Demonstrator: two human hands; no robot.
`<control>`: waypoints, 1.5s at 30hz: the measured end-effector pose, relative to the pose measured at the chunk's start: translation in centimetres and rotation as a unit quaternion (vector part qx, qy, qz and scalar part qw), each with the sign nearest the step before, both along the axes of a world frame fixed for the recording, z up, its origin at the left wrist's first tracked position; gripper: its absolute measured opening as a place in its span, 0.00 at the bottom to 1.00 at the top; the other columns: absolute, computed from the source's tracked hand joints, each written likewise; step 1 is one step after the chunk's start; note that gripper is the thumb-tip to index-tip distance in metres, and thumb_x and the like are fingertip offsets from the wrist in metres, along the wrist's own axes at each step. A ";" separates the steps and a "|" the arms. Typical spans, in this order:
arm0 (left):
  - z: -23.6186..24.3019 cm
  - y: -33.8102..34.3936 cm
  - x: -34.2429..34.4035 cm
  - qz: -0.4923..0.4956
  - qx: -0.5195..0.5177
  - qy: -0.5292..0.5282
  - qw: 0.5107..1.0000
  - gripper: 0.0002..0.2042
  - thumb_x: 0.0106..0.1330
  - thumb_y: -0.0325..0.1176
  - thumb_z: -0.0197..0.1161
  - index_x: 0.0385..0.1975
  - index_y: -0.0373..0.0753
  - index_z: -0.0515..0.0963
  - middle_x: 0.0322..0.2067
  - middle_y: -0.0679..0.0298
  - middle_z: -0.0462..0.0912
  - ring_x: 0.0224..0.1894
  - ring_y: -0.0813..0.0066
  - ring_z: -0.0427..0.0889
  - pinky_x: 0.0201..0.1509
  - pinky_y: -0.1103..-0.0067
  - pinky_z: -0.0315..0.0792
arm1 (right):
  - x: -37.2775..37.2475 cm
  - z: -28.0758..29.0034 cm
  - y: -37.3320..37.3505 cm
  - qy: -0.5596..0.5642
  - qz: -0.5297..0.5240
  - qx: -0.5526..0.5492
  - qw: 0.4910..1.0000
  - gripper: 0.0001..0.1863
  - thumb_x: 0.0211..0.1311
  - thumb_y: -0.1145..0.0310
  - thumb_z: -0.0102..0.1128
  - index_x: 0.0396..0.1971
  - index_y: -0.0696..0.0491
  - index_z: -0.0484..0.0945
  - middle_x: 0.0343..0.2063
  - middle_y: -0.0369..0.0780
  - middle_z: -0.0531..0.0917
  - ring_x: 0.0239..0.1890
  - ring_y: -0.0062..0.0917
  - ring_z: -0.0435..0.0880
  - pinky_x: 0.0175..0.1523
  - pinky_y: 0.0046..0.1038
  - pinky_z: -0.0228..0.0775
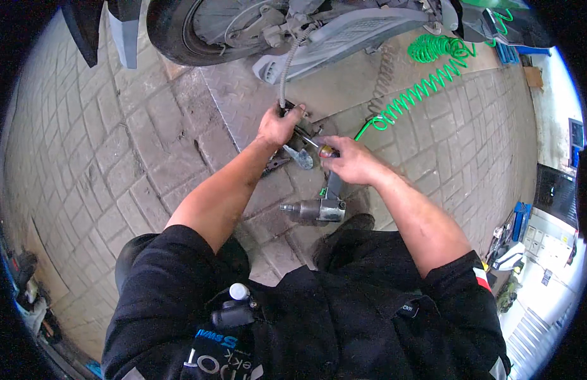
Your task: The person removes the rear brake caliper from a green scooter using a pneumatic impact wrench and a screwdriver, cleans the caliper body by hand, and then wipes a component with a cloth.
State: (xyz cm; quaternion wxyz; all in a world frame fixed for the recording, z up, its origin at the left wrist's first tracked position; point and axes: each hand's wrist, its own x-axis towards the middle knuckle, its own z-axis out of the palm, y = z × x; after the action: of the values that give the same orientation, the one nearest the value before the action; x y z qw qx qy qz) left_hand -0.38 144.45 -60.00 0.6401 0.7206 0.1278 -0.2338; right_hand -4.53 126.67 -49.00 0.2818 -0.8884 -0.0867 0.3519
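Observation:
My left hand [279,125] is closed around a small dark part at the lower end of a grey ribbed cable [287,73], which hangs from the vehicle above. In my right hand [351,159] is a screwdriver [329,152] with a yellow and red handle; its metal shaft reaches toward the dark part. Whether the tip touches that part is hidden by my fingers. Below my hands lie dark-handled pliers [275,164] and a crumpled pale bluish piece [299,157]. An air impact wrench [315,209] rests on the paving nearer to me.
A scooter-like vehicle's wheel [170,35] and grey body panel [344,39] overhang the far side. A green coiled air hose [420,92] runs from the far right. A metal plate [227,95] lies on the paving stones. Shelving and tools [512,253] stand at right.

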 end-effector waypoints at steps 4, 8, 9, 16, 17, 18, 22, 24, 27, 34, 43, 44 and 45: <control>0.1 0.1 -0.5 0.012 0.016 -0.030 0.999 0.31 0.56 0.53 0.59 0.48 0.29 0.70 0.42 0.49 0.79 0.46 0.61 0.78 0.52 0.70 0.67 | -1.4 -0.8 0.7 0.062 -0.109 0.063 0.990 0.22 0.52 0.65 0.58 0.48 0.56 0.75 0.39 0.50 0.81 0.43 0.41 0.80 0.49 0.34 0.70; 0.4 0.0 -1.0 -0.004 0.103 -0.025 0.994 0.34 0.55 0.56 0.59 0.50 0.29 0.69 0.42 0.46 0.79 0.47 0.54 0.77 0.52 0.68 0.68 | -3.7 -0.3 1.9 0.081 -0.192 0.090 0.974 0.22 0.52 0.71 0.56 0.51 0.54 0.74 0.21 0.33 0.74 0.19 0.15 0.68 0.24 0.23 0.64; 0.8 -0.2 -1.1 -0.009 0.113 -0.028 0.993 0.35 0.55 0.57 0.59 0.50 0.28 0.68 0.42 0.45 0.79 0.48 0.53 0.77 0.52 0.68 0.68 | -4.5 -1.2 1.7 0.053 -0.200 0.103 0.973 0.22 0.52 0.71 0.55 0.51 0.53 0.74 0.20 0.33 0.74 0.19 0.15 0.69 0.24 0.23 0.64; 1.8 -0.9 -1.9 -0.011 0.173 -0.045 0.984 0.34 0.54 0.57 0.60 0.48 0.29 0.69 0.41 0.43 0.79 0.47 0.50 0.77 0.52 0.66 0.69 | -6.2 -0.9 2.6 -0.004 -0.219 0.095 0.971 0.19 0.52 0.67 0.55 0.43 0.59 0.76 0.35 0.53 0.80 0.40 0.45 0.79 0.46 0.37 0.69; 1.8 -1.0 -1.9 -0.010 0.184 -0.058 0.981 0.34 0.54 0.57 0.59 0.48 0.29 0.70 0.41 0.44 0.79 0.47 0.50 0.77 0.52 0.66 0.69 | -6.6 -1.1 2.6 -0.019 -0.216 0.107 0.970 0.19 0.51 0.66 0.55 0.43 0.60 0.75 0.35 0.53 0.80 0.40 0.46 0.79 0.46 0.38 0.69; 1.7 -1.0 -2.0 -0.008 0.194 -0.071 0.978 0.34 0.54 0.57 0.59 0.48 0.29 0.70 0.40 0.44 0.79 0.47 0.50 0.77 0.52 0.67 0.69 | -7.0 -1.4 2.8 -0.019 -0.220 0.108 0.969 0.19 0.51 0.66 0.55 0.43 0.60 0.75 0.35 0.53 0.80 0.40 0.46 0.79 0.46 0.38 0.69; 2.0 -1.0 -2.3 -0.027 0.198 -0.068 0.978 0.33 0.54 0.56 0.60 0.47 0.30 0.70 0.40 0.45 0.79 0.46 0.50 0.78 0.51 0.66 0.69 | -7.9 -1.1 4.0 -0.030 -0.269 0.079 0.959 0.20 0.50 0.67 0.55 0.45 0.59 0.74 0.35 0.54 0.79 0.41 0.47 0.78 0.47 0.39 0.69; 2.1 -1.1 -2.5 -0.003 0.181 -0.077 0.980 0.27 0.56 0.52 0.62 0.43 0.32 0.73 0.34 0.49 0.81 0.42 0.56 0.80 0.49 0.69 0.70 | -8.2 -1.0 4.5 0.002 -0.293 0.088 0.952 0.21 0.50 0.67 0.55 0.46 0.59 0.73 0.37 0.54 0.79 0.42 0.47 0.78 0.49 0.39 0.69; 2.3 -1.4 -2.5 -0.003 0.203 -0.082 0.976 0.26 0.56 0.51 0.62 0.42 0.32 0.74 0.33 0.51 0.82 0.40 0.57 0.81 0.48 0.69 0.71 | -9.3 -2.0 4.9 -0.060 -0.301 0.083 0.948 0.22 0.50 0.69 0.55 0.47 0.59 0.72 0.39 0.54 0.78 0.43 0.49 0.77 0.50 0.40 0.68; 1.6 -1.1 -2.6 -0.008 0.256 -0.109 0.960 0.27 0.55 0.52 0.63 0.43 0.33 0.74 0.34 0.50 0.82 0.42 0.56 0.81 0.48 0.68 0.71 | -9.7 -2.1 5.8 -0.066 -0.294 0.074 0.951 0.23 0.52 0.71 0.54 0.50 0.60 0.69 0.38 0.53 0.78 0.45 0.46 0.76 0.50 0.37 0.66; 0.7 0.2 -1.5 0.033 0.133 -0.091 0.986 0.28 0.55 0.53 0.63 0.43 0.31 0.73 0.35 0.53 0.80 0.39 0.64 0.78 0.46 0.72 0.70 | -6.5 -3.3 2.5 -0.038 -0.194 0.094 0.976 0.23 0.51 0.66 0.60 0.48 0.56 0.71 0.35 0.48 0.80 0.40 0.41 0.79 0.47 0.35 0.70; 0.6 0.5 -1.4 0.041 0.141 -0.091 0.985 0.28 0.55 0.53 0.63 0.43 0.31 0.73 0.35 0.53 0.80 0.39 0.64 0.78 0.46 0.72 0.70 | -5.7 -2.9 2.0 -0.012 -0.183 0.099 0.978 0.22 0.50 0.66 0.60 0.47 0.56 0.71 0.34 0.47 0.80 0.39 0.40 0.80 0.46 0.34 0.70; 0.6 0.8 -1.1 0.024 0.111 -0.062 0.992 0.27 0.56 0.52 0.63 0.43 0.32 0.73 0.34 0.55 0.80 0.38 0.67 0.78 0.45 0.73 0.70 | -4.8 -2.5 1.3 -0.003 -0.140 0.075 0.987 0.22 0.51 0.65 0.61 0.46 0.56 0.72 0.35 0.47 0.80 0.39 0.39 0.80 0.46 0.34 0.70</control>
State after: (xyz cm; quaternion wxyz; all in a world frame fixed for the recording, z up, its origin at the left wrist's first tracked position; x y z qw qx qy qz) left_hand -1.48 145.23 -59.38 0.5685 0.7968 0.1301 -0.1580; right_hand -9.29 127.94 -51.48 0.3936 -0.8693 0.0120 0.2987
